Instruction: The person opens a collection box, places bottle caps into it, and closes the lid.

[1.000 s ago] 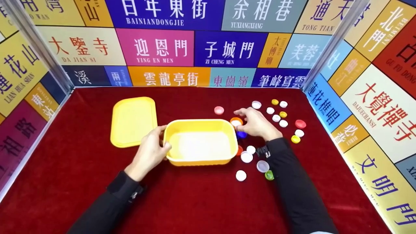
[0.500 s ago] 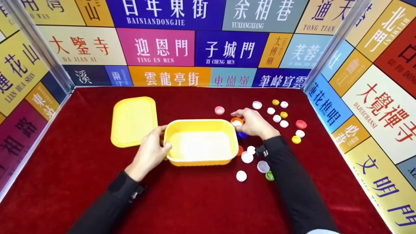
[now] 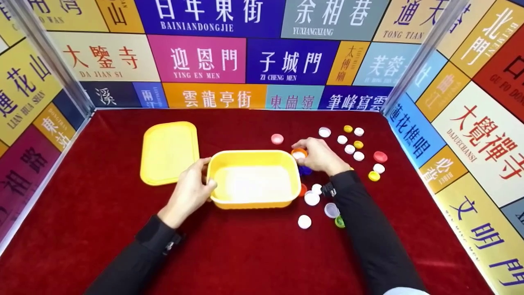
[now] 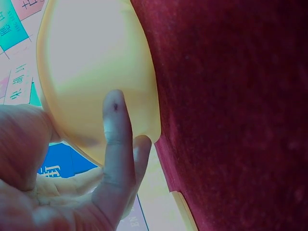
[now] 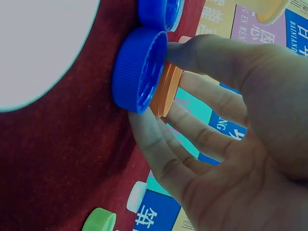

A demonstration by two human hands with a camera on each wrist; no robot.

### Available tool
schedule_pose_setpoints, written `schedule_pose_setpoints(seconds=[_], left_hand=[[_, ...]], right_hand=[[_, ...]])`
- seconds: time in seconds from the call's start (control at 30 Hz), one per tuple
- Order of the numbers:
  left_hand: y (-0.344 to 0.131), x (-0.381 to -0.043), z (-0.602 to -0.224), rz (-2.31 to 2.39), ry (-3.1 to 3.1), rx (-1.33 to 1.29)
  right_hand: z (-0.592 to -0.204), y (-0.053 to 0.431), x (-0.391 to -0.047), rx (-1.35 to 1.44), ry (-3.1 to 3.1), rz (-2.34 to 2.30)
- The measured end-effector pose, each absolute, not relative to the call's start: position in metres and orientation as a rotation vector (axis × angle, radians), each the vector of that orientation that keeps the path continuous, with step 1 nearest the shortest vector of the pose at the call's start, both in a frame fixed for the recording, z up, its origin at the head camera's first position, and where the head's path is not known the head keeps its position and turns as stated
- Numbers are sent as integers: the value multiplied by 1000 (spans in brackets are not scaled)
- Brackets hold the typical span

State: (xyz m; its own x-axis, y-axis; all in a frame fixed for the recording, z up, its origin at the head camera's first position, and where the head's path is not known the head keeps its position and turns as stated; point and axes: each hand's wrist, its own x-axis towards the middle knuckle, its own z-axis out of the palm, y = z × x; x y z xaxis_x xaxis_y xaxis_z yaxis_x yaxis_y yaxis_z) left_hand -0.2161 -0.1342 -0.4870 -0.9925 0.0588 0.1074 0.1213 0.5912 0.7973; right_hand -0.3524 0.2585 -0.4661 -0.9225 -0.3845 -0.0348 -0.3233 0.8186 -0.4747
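A yellow plastic container (image 3: 249,205), rectangular with rounded corners, stands in the middle of the table. At its left end my left hand (image 3: 188,192) grips the wall, thumb over the rim and fingers outside. My right hand (image 3: 325,156) is just right of the container, with thumb and fingers curled round an orange bottle cap (image 3: 299,154) that has white inside. A ribbed blue bottle cap (image 5: 126,72), its hollow side up, lies right at the thumb and hides part of the orange one. Another blue cap (image 5: 153,10) is close by.
A yellow lid (image 3: 170,153) lies flat behind the left hand. Several loose caps are spread on the right side, among them a pink cap (image 3: 277,139), a red cap (image 3: 380,156), a white cap (image 3: 304,221) and a green cap (image 3: 339,221). Printed panels enclose the dark red cloth (image 3: 237,254).
The fingers of my right hand have shifted slightly left and closer about the orange cap. My left hand and the container stay in place.
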Motion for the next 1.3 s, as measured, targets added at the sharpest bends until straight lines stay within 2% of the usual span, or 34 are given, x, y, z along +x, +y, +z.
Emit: schedule_pose_setpoints(seconds=[0.87, 1.3], left_hand=[[-133, -216, -488, -1292, -2724, -187], [-134, -217, -488, -1293, -2736, -178]], right_hand=[[-459, 267, -350, -540, 2883, -747], [-435, 267, -336, -571, 2940, -793]])
